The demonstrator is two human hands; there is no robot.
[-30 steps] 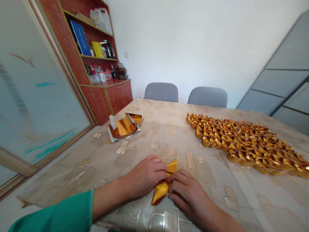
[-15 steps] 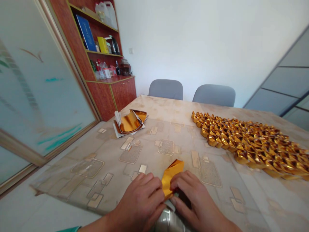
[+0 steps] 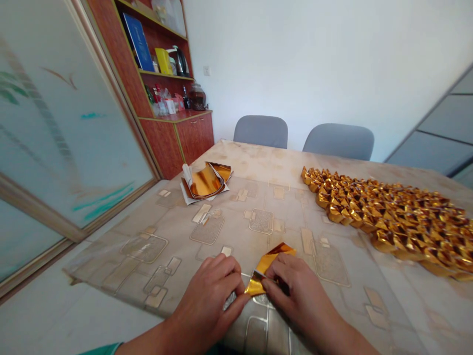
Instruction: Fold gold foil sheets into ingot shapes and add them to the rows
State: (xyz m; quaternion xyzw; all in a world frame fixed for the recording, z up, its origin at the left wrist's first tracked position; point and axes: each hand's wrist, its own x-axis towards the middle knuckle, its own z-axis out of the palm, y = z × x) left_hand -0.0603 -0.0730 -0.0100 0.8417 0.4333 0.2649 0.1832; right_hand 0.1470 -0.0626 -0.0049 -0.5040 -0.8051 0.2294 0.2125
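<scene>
A piece of gold foil paper [image 3: 266, 261], partly folded, is held between my two hands just above the near part of the table. My left hand [image 3: 210, 296] pinches its lower left corner between thumb and forefinger. On the right side of the paper, my right hand [image 3: 295, 291] grips it with thumb and fingers, hiding part of the fold. To the far left lies a curled stack of gold foil sheets [image 3: 207, 181] with white backing. Many folded gold foil pieces [image 3: 388, 212] stand in close rows on the right.
A patterned cloth [image 3: 148, 246] covers the table. Two grey chairs [image 3: 260, 130] stand at its far side, by the white wall. A reddish wooden cabinet [image 3: 158, 143] with bottles and a kettle is at the back left, beside a frosted sliding door [image 3: 44, 123].
The foil paper has turned and tilted to the right, with a fold now showing near its lower end. My left hand has shifted to its lower corner. The view has swung slightly left.
</scene>
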